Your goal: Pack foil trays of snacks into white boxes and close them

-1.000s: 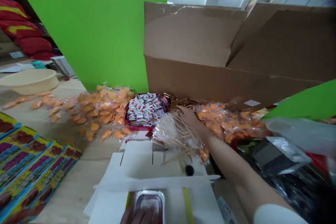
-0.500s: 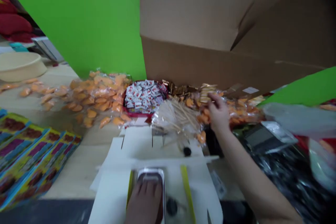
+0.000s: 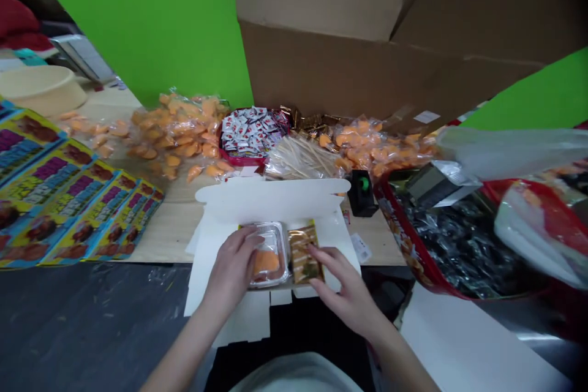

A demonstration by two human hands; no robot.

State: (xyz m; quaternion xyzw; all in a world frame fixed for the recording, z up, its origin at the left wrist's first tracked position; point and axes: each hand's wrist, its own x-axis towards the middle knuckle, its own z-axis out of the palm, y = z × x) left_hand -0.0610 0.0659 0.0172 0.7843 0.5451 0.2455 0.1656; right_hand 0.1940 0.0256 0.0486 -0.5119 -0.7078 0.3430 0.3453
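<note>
An open white box (image 3: 275,199) stands in front of me with its lid flap raised. Inside it, on the left, lies a clear-topped foil tray (image 3: 285,257) with an orange piece (image 3: 266,261) visible in it. My left hand (image 3: 234,260) curls its fingers over the tray's left side and covers part of it. A gold packet with pale stripes (image 3: 303,251) lies in the box to the right of the tray. My right hand (image 3: 344,288) has its thumb and fingers on the packet's right edge.
Bagged orange pieces (image 3: 184,128), a red tray of small white sachets (image 3: 252,135) and wrapped wooden sticks (image 3: 303,156) line the back. A black tape dispenser (image 3: 362,196) stands right of the box. Further right is a red tub of black packets (image 3: 459,251). Printed boxes (image 3: 78,196) stand left.
My right hand has come back from the far pile with the gold striped packet, now in the box. My left hand has shifted onto the tray's left side. The view has tilted down.
</note>
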